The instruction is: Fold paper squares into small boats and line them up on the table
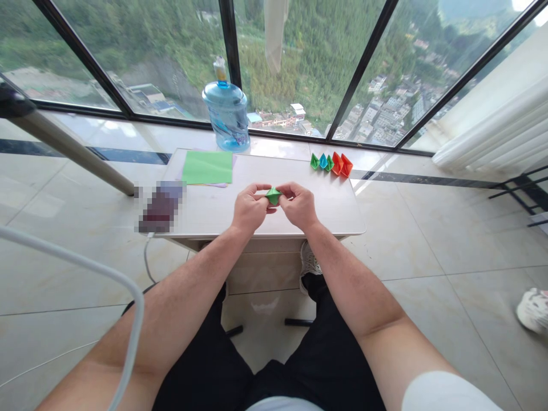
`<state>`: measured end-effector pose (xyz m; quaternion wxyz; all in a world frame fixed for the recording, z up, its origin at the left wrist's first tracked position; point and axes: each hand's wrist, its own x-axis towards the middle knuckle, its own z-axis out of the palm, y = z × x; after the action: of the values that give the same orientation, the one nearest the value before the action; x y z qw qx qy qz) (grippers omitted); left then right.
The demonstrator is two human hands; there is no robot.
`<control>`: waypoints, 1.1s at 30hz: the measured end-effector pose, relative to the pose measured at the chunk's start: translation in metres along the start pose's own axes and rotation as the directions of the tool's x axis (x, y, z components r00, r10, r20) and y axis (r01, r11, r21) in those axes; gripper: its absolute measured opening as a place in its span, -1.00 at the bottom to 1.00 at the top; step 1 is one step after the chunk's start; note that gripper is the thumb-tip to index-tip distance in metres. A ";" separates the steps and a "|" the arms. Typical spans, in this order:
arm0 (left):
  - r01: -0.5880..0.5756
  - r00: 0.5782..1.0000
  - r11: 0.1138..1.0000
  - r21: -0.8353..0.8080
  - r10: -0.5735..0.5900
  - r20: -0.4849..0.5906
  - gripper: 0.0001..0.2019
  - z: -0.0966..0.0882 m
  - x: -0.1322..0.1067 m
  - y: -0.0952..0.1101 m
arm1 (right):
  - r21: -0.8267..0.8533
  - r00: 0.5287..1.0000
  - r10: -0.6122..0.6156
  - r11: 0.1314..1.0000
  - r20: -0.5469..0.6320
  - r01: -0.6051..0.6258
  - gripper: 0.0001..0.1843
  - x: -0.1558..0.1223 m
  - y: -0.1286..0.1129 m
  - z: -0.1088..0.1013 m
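At the left, a pole (85,148) slants down. Beside it, on the left end of the table (265,166), lies a blurred thing (160,208), and I cannot tell what it is; a cable (146,260) hangs from its near side. Farther back there is a green sheet (207,166), with edges of other sheets (221,185) under it. Past the table's far edge, a blue jug (226,114) stands by the window (295,91). In the middle, above the table, is the green fold (273,196). My left hand (249,208) pinches its left side between thumb and fingers, nearly closed; my right hand (299,204) pinches its right side likewise. Near the far right corner, five folds (337,164) are in a row: green, blue, green and two red. At the far right is a curtain (500,120), and nearer, a shoe (533,310).
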<state>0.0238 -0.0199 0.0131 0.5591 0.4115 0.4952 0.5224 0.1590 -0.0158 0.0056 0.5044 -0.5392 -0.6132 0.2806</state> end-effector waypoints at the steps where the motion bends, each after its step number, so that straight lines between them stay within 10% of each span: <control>1: -0.009 1.000 1.000 0.008 0.009 -0.011 -0.65 0.000 0.000 -0.001 | -0.013 1.000 -0.005 1.000 -0.005 0.005 -0.78 -0.001 -0.001 0.000; 9: -0.085 0.994 0.994 -0.068 0.079 -0.081 -0.71 0.007 -0.003 -0.005 | -0.048 0.987 0.055 0.997 -0.150 -0.062 -0.82 -0.006 -0.006 0.009; 20: -0.075 0.996 0.982 -0.174 0.065 -0.062 -0.75 0.006 -0.008 0.003 | 0.392 0.984 0.170 0.910 -0.054 -0.135 -0.93 -0.001 0.001 0.011; 28: -0.130 0.992 0.986 -0.108 0.128 -0.018 -0.47 -0.002 -0.002 0.001 | 0.281 0.993 0.120 0.953 -0.019 -0.110 -0.82 -0.002 0.002 0.006; 33: -0.261 0.965 0.960 0.101 0.256 0.064 -0.63 -0.007 0.002 -0.001 | 0.243 0.997 0.072 0.967 0.033 -0.078 -0.72 0.001 0.004 0.003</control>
<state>0.0171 -0.0185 0.0109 0.4749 0.5154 0.4508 0.5528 0.1575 -0.0136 0.0013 0.5484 -0.4925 -0.5593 0.3792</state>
